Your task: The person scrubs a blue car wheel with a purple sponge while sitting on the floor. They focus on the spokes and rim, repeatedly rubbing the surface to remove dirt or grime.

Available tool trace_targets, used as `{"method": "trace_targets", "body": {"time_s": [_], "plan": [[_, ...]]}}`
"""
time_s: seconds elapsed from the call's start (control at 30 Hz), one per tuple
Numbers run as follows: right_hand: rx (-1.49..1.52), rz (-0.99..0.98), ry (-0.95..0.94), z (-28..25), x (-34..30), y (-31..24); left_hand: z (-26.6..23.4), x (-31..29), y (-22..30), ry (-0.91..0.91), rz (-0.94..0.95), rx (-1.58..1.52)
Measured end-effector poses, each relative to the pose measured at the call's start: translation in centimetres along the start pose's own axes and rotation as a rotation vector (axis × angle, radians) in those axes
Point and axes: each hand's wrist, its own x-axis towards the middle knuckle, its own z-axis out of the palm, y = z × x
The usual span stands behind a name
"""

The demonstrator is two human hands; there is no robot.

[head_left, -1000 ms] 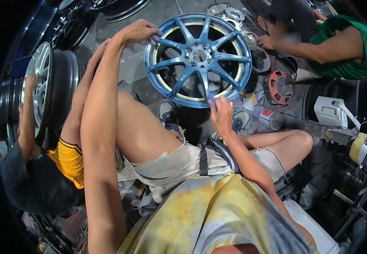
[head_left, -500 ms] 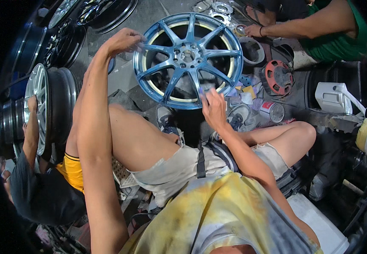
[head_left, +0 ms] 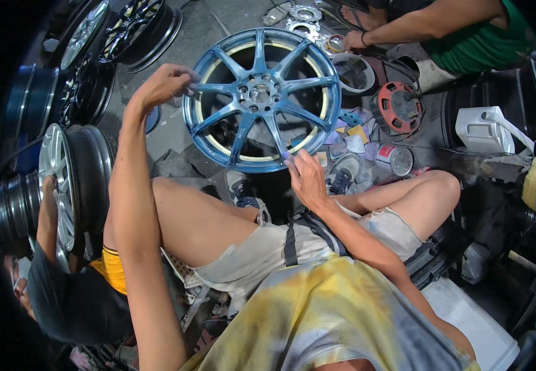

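Note:
A blue multi-spoke wheel rim (head_left: 260, 52) lies face up in front of my feet, a pale yellowish band showing inside its barrel. My left hand (head_left: 167, 84) is at its left edge, fingers curled against the outer lip. Between the fingertips of my right hand (head_left: 308, 179) is a small purple piece of sandpaper (head_left: 287, 156). It touches the near part of the rim, where a spoke meets the outer lip. The fingers cover most of the piece.
Sanding scraps (head_left: 355, 143), a tin can (head_left: 395, 160), a red-and-black reel (head_left: 398, 109) and a round tub (head_left: 353, 73) sit right of the rim. A co-worker's hand (head_left: 354, 41) is beyond. At left, another person's hand (head_left: 49, 183) touches a silver wheel (head_left: 64, 210).
My right hand has slid outward along the near spoke to the rim's lip. The left hand stays at the left edge. The whole view has shifted slightly.

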Motion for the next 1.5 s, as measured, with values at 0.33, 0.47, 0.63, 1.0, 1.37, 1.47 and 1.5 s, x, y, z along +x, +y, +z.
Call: {"method": "trace_targets", "body": {"time_s": [0.33, 0.47, 0.63, 1.0, 1.37, 1.47, 1.5], "plan": [[0.007, 0.014, -0.019, -0.3, -0.1, -0.5, 0.9, -0.4, 1.1, -0.008, 0.047, 0.027], [-0.053, 0.019, -0.003, 0.7, 1.7, 0.5, 2.0, -0.5, 1.9, -0.020, 0.098, 0.144], [0.018, 0.001, -0.002, -0.4, -0.2, -0.3, 2.3, -1.1, 3.6, -0.017, 0.059, 0.205], [-0.048, -0.031, -0.022, 0.2, 1.2, 0.3, 1.8, -1.7, 4.0, -0.013, 0.045, 0.243], [-0.042, -0.024, 0.036, 0.2, 2.5, 1.2, 4.9, -1.2, 6.2, -0.058, 0.153, 0.432], [0.023, -0.016, -0.028, 0.4, 0.9, 0.1, 8.0, -1.6, 3.9, -0.060, 0.288, 0.464], [0.042, -0.017, -0.060, -0.2, -0.3, 0.2, 9.6, -2.1, 3.8, -0.087, 0.299, 0.457]]}}
